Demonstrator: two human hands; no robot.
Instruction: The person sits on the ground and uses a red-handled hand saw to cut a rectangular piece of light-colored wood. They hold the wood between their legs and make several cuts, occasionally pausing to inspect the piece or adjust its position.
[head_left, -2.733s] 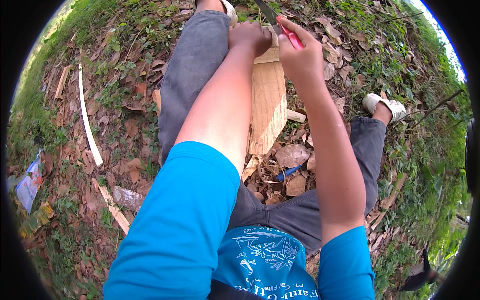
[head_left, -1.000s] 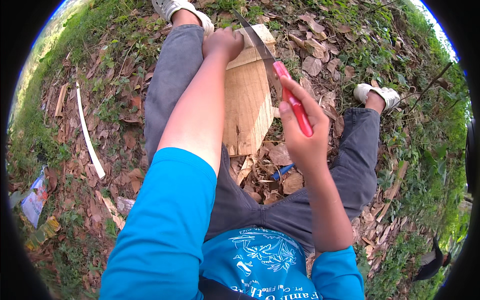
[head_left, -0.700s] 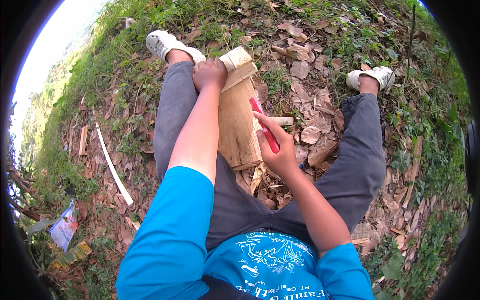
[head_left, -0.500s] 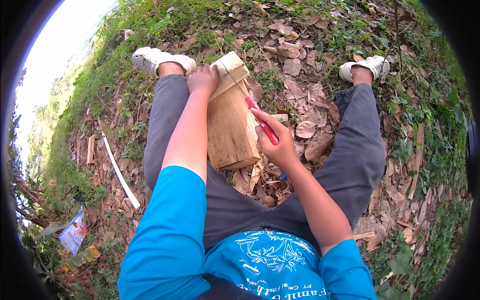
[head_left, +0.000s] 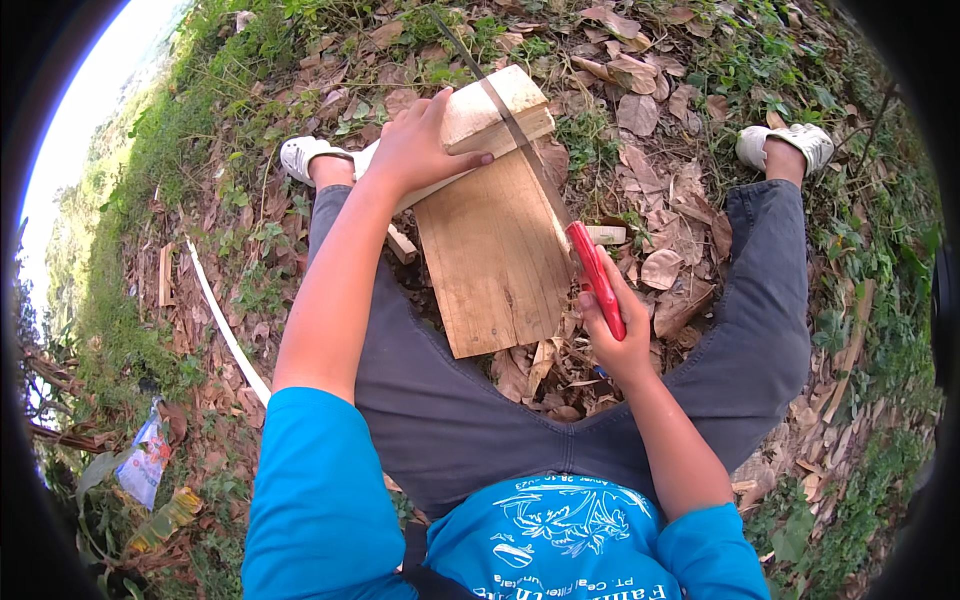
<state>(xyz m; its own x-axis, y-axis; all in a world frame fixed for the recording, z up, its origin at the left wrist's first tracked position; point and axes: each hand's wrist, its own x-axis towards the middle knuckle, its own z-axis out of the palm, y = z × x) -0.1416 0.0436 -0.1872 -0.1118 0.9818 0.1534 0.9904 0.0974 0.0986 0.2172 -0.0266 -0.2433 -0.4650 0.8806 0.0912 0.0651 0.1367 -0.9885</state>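
Note:
A thick pale wooden block [head_left: 468,118] lies across the far end of a wider, flat-topped piece of wood [head_left: 495,265] between my legs. My left hand [head_left: 415,150] is closed over the block's left part, its thumb along the near side. In my right hand [head_left: 622,335] is the red handle of a hand saw [head_left: 597,280]. The saw's dark, narrow blade slants up and left across the block near its right end, and its tip extends past the far side. Whether the blade sits in a cut, I cannot tell.
Dry brown leaves [head_left: 640,115] and green plants cover the ground. A short wood offcut [head_left: 605,235] lies right of the saw, another [head_left: 401,245] below my left wrist. My legs, in grey trousers [head_left: 750,270], spread on both sides. Far left are a pale curved strip [head_left: 215,310] and a plastic packet [head_left: 146,465].
The view has shifted. The saw handle is lower and further right, and more of the blade shows beyond the block. My left thumb now shows on the block's near side.

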